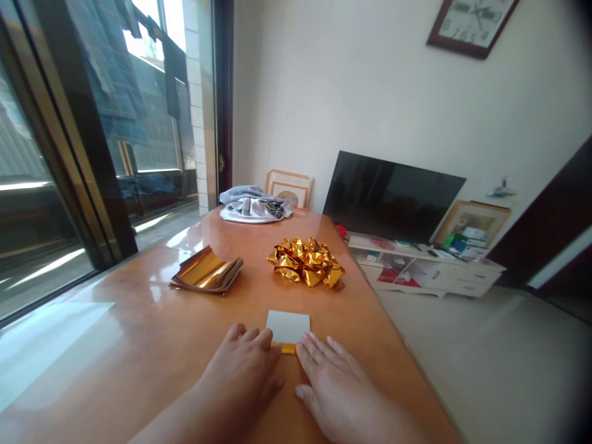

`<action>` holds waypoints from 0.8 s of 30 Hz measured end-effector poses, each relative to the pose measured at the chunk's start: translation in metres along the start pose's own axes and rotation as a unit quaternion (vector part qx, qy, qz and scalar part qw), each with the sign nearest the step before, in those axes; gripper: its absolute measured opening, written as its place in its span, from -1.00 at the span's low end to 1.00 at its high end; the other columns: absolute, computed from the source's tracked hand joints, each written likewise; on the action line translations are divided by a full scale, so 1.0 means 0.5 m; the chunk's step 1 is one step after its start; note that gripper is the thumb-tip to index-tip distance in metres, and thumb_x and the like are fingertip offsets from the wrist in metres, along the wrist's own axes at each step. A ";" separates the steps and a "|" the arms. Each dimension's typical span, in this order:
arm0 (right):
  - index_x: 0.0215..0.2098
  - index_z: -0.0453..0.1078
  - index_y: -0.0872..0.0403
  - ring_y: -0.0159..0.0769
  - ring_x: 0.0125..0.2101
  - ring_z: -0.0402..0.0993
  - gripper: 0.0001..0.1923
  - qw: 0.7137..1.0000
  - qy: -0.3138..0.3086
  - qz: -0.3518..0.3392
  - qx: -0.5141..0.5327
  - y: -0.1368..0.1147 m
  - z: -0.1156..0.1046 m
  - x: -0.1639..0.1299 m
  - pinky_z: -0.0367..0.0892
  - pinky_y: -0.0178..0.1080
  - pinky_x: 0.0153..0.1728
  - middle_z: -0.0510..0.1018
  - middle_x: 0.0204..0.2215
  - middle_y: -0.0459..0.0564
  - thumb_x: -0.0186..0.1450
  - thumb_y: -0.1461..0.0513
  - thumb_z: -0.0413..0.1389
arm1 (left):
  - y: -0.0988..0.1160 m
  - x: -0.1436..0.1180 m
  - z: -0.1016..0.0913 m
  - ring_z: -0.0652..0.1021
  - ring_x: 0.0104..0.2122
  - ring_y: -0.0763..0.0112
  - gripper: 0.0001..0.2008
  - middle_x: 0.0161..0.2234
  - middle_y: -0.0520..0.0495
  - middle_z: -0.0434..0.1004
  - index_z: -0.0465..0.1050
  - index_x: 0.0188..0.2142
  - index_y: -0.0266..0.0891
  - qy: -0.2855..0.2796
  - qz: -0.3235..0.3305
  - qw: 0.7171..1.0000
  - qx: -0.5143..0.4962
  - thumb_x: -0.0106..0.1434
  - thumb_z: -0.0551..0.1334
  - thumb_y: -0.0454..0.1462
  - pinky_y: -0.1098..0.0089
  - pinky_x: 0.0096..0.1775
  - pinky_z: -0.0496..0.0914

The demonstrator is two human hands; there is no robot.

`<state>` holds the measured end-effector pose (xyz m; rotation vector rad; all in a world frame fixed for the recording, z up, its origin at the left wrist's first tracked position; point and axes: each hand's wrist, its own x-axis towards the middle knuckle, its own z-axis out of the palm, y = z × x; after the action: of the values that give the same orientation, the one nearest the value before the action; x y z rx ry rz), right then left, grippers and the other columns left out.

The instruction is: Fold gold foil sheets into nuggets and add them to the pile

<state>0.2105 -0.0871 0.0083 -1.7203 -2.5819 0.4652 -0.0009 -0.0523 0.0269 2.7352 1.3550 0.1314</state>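
Note:
A small sheet of foil paper point(289, 325) lies on the table with its pale side up, and a narrow gold strip is folded over along the near edge. My left hand point(247, 361) is at the left end of that strip, its fingers bent and its thumb apart, the index fingertip touching the paper. Flat against the right end rests my right hand point(330, 379), fingers stretched out and thumb spread. Beyond my left hand sits a stack of gold foil sheets point(208, 270), slightly curled. A heap of folded gold foil pieces point(306, 262) lies farther off to the right.
The brown table point(152, 364) runs away from me, with bundled cloth point(254, 203) at its far end. To the right stand a white TV cabinet point(425, 271) and a dark television point(393, 194). A glass sliding door point(60, 154) borders the left side.

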 end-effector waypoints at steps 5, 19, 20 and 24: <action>0.41 0.14 0.16 0.05 0.39 0.03 -0.34 1.000 0.012 0.007 -0.018 0.007 0.005 0.001 -0.12 0.12 0.39 0.11 0.38 0.23 0.44 0.04 -0.05 | 0.002 -0.001 -0.003 0.52 -0.16 0.08 -0.75 -0.17 -0.20 0.54 0.59 -0.15 -0.13 -0.002 -0.014 1.000 -0.003 0.29 0.23 -0.10 0.02 -0.01 0.26; 0.35 0.24 0.25 0.08 0.36 0.09 -0.42 0.998 0.010 0.013 -0.058 0.002 0.004 0.009 -0.10 0.17 0.38 0.21 0.33 0.32 0.48 0.11 -0.13 | 0.004 0.014 -0.022 0.52 -0.13 0.06 -0.66 -0.16 -0.22 0.58 0.60 -0.28 -0.17 0.013 -0.052 0.998 -0.012 0.42 0.05 -0.18 0.00 -0.03 0.34; 0.36 0.23 0.25 0.08 0.36 0.10 -0.42 0.998 0.017 0.015 -0.058 0.004 0.009 0.010 -0.10 0.17 0.38 0.21 0.33 0.32 0.48 0.10 -0.13 | 0.008 0.015 -0.015 0.53 -0.07 0.07 -0.67 -0.10 -0.21 0.59 0.60 -0.21 -0.16 0.012 -0.025 0.999 -0.028 0.43 0.04 -0.22 0.01 0.03 0.34; 0.38 0.21 0.21 0.07 0.37 0.09 -0.43 0.998 0.031 -0.001 -0.048 0.012 0.022 0.013 -0.10 0.17 0.38 0.19 0.34 0.30 0.48 0.13 -0.13 | 0.030 0.013 0.010 0.33 0.29 0.08 -0.55 0.34 -0.13 0.29 0.37 0.24 -0.09 -0.035 0.091 0.989 -0.114 0.39 0.12 -0.18 0.08 0.29 0.20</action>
<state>0.2115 -0.0817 -0.0047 -1.7302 -2.6018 0.2873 0.0153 -0.0562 0.0240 2.6369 1.0040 0.1887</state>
